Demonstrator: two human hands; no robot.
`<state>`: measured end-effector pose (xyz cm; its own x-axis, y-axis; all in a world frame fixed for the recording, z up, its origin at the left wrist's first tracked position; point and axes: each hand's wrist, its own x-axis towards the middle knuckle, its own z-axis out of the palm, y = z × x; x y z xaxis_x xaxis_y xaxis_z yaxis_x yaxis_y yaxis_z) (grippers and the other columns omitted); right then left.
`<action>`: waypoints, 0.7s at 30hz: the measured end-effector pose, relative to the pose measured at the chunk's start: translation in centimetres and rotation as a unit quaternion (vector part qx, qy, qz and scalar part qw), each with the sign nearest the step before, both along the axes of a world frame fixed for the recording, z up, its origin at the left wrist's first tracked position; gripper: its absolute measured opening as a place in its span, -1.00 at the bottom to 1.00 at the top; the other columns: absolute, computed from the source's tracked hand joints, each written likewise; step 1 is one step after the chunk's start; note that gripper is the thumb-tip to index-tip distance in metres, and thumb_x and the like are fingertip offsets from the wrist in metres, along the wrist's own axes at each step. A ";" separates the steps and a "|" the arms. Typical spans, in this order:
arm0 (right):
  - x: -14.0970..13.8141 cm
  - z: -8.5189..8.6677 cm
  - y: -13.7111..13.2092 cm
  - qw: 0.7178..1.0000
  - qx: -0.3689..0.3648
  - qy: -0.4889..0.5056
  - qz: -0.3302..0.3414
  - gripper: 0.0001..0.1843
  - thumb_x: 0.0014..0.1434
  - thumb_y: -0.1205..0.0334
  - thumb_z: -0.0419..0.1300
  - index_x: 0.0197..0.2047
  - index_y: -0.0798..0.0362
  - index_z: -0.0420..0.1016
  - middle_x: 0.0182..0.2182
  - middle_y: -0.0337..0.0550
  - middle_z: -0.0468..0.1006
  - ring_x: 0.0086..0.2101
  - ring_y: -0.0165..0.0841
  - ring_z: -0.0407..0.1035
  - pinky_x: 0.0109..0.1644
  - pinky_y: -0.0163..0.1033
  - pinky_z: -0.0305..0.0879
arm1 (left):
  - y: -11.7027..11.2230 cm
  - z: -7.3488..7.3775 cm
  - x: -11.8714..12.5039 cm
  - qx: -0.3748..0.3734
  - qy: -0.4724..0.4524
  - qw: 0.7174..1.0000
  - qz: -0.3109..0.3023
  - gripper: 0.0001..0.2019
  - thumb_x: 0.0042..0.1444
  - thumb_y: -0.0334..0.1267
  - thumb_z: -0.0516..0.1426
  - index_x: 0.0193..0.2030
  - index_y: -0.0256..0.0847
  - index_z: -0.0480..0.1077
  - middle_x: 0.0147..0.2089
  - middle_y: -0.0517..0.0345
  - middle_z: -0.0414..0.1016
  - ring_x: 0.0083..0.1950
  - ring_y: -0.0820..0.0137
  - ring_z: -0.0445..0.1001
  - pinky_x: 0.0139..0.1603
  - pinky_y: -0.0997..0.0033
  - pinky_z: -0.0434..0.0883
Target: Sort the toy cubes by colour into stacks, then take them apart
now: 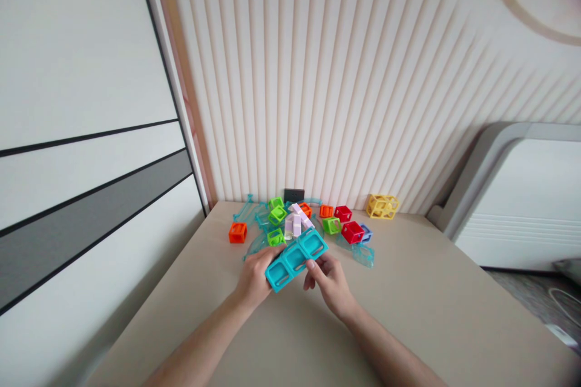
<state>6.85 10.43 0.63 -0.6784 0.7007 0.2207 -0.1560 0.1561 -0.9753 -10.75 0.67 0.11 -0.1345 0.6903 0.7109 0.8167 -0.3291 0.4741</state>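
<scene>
A teal three-section plastic toy block [296,259] is held tilted above the table, its right end higher than its left. My left hand [256,275] is closed around its left end, with some fingers hidden behind it. My right hand [330,283] pinches its lower right edge, thumb on the near face and other fingers curled beside and behind. Just beyond the block lie white-lilac bars [296,222] and a green cube frame [275,237].
Orange [238,233], red [353,232] and green cube frames [331,225] and clear teal pieces [364,255] lie across the table's back. A yellow frame block [382,206] stands by the ribbed wall [318,72]. A white cabinet [91,193] borders the left.
</scene>
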 end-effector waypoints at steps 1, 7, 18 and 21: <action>0.0 -0.1 0.1 1.000 0.003 0.001 -0.006 -0.48 0.19 -0.26 0.21 -0.24 0.10 0.44 -0.60 -0.24 0.48 -0.63 -0.41 0.39 -0.53 -0.35 0.24 | 0.0 0.1 0.1 -0.006 0.008 1.000 -0.004 -0.69 0.21 -0.34 0.15 0.10 -0.20 0.44 -0.09 -0.02 0.65 -0.09 0.25 0.65 -0.08 0.35 0.58; 0.3 -0.1 0.5 0.999 0.016 0.018 -0.037 -0.50 0.23 -0.24 0.17 -0.24 0.09 0.44 -0.61 -0.25 0.47 -0.62 -0.41 0.40 -0.52 -0.36 0.23 | 0.2 0.1 0.5 -0.047 0.062 0.997 -0.019 -0.59 0.24 -0.36 0.09 0.23 -0.20 0.35 0.07 -0.06 0.59 0.06 0.23 0.59 0.06 0.31 0.55; 0.4 -0.2 0.9 0.996 0.033 0.051 -0.060 -0.55 0.27 -0.18 0.16 -0.17 0.09 0.49 -0.59 -0.26 0.45 -0.59 -0.40 0.40 -0.53 -0.36 0.25 | 0.2 -0.9 0.6 -0.110 0.144 0.983 -0.020 -0.32 0.07 -0.45 0.10 0.38 -0.18 0.17 0.18 -0.05 0.50 0.16 0.17 0.51 0.13 0.22 0.52; 0.5 0.0 1.0 0.995 0.045 0.052 -0.076 -0.54 0.27 -0.19 0.15 -0.16 0.09 0.48 -0.59 -0.27 0.44 -0.60 -0.41 0.37 -0.54 -0.36 0.24 | 0.2 -0.7 0.7 -0.120 0.159 0.979 -0.036 -0.29 0.07 -0.41 0.14 0.40 -0.19 0.11 0.22 -0.09 0.46 0.20 0.16 0.47 0.20 0.18 0.47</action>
